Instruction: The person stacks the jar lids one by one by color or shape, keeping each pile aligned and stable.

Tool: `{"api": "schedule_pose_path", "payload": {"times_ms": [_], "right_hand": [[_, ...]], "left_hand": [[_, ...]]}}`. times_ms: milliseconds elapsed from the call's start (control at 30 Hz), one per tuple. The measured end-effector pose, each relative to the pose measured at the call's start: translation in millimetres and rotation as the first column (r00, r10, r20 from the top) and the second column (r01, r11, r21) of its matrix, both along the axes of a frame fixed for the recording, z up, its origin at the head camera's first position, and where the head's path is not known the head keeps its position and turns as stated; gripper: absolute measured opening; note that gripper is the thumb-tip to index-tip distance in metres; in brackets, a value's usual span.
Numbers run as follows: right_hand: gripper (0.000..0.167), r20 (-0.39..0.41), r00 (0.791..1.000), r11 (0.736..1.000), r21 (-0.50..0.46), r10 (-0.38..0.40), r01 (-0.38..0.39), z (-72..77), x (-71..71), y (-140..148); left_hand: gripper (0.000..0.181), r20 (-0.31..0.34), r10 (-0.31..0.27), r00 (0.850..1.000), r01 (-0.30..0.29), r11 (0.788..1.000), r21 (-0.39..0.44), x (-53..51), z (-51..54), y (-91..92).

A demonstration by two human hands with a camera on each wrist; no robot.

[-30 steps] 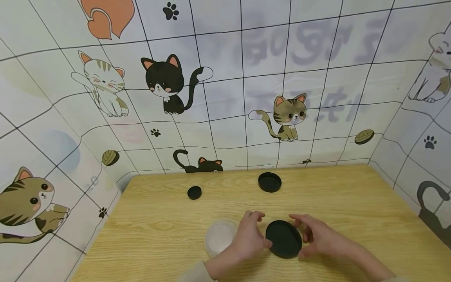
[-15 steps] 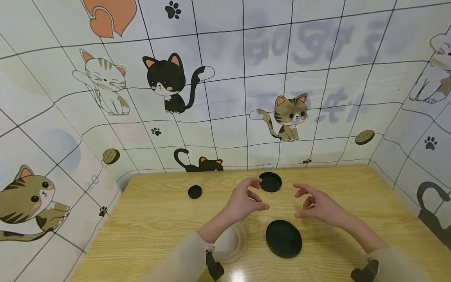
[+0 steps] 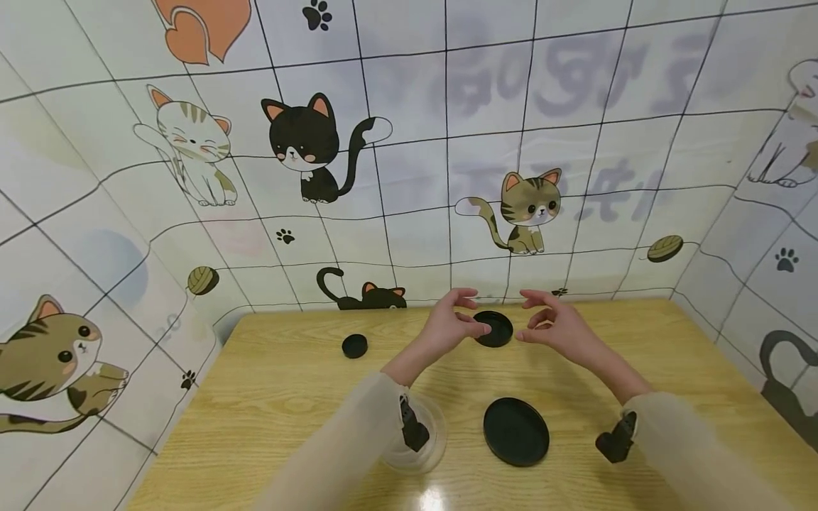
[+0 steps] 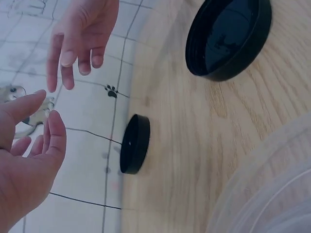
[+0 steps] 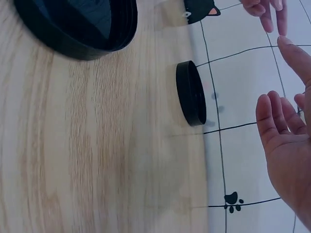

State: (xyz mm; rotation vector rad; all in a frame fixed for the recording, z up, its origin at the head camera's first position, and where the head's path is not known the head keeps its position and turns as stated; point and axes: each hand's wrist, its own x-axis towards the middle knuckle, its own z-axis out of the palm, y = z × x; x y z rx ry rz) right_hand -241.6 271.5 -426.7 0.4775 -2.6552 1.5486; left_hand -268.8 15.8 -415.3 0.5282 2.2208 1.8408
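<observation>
In the head view a black lid lies near the table's back edge, between the two hands. The left hand, fingers bent and apart, is at its left, thumb tip overlapping the lid in this view. On its other side hovers the right hand, fingers loosely bent with nothing in them. Both wrist views show a space between the hands and the back lid. A larger black lid lies nearer the front, touched by neither hand.
A small black lid sits at the back left of the wooden table. Clear round containers stand partly under the left sleeve. A wall cloth printed with cats rises behind the table.
Both hands have left the sides of the larger black lid and moved away from the body to the lid at the back. The lids have stayed in place.
</observation>
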Motion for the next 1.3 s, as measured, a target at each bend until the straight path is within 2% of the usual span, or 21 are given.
{"api": "schedule_pose_path", "payload": {"times_ms": [167,300,500,767,1000,1100,1300], "right_hand": [[0.081,0.012,0.999,1.0,-0.002,-0.03,0.03,-10.4,-15.7,-0.6],[0.082,0.052,0.998,0.999,-0.003,-0.047,0.047,-20.1,-27.7,2.2],[0.09,0.113,0.994,1.0,-0.007,0.012,-0.011,-34.4,-35.8,6.6],[0.099,0.155,0.987,0.999,0.035,0.032,-0.037,-54.4,-39.1,15.9],[0.099,0.194,0.98,0.997,0.046,0.046,-0.056,-62.1,-40.5,16.0],[0.101,0.209,0.977,0.997,0.041,0.051,-0.061,-62.6,-41.7,13.3],[0.101,0.22,0.973,0.995,0.053,0.067,-0.081,-68.7,-48.6,9.1]], "left_hand": [[0.062,0.087,0.027,0.996,-0.032,0.998,0.061,-14.4,-12.4,3.4],[0.063,0.146,0.04,0.988,-0.055,0.993,0.1,-25.4,-24.4,3.0],[0.066,0.204,0.048,0.978,-0.071,0.992,0.108,-36.7,-39.8,-2.0],[0.071,0.252,0.103,0.962,-0.132,0.986,0.1,-37.7,-52.1,1.3],[0.07,0.205,0.166,0.965,-0.167,0.986,-0.013,-35.4,-60.0,3.8],[0.07,0.219,0.168,0.961,-0.167,0.986,-0.021,-35.5,-63.1,5.3],[0.071,0.262,0.163,0.951,-0.172,0.985,0.013,-37.6,-69.7,6.6]]}}
